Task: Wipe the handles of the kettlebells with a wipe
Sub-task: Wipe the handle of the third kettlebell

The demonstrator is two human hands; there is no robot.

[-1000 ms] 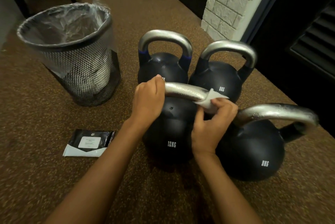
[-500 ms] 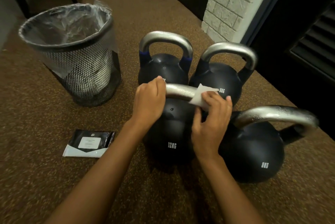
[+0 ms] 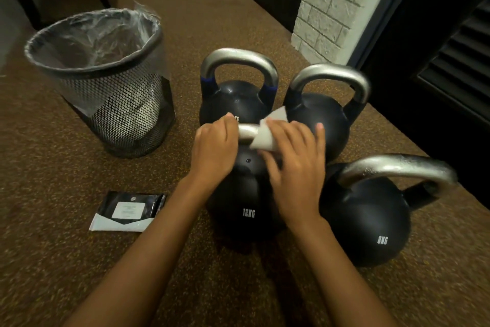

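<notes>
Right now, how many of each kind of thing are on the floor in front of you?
Kettlebells: 4
Wipe: 1
Wipe packet: 1
Mesh bin: 1
Total: 7

A mesh waste bin [image 3: 127,114] with clear liner stands on speckled brown flooring [image 3: 53,260], near a white brick pillar [image 3: 331,8].

My only view is head-mounted, looking forward and steeply down, close over four kettlebells [image 3: 246,210] on the floor [image 3: 53,260], a wall [image 3: 336,8] beyond.
</notes>
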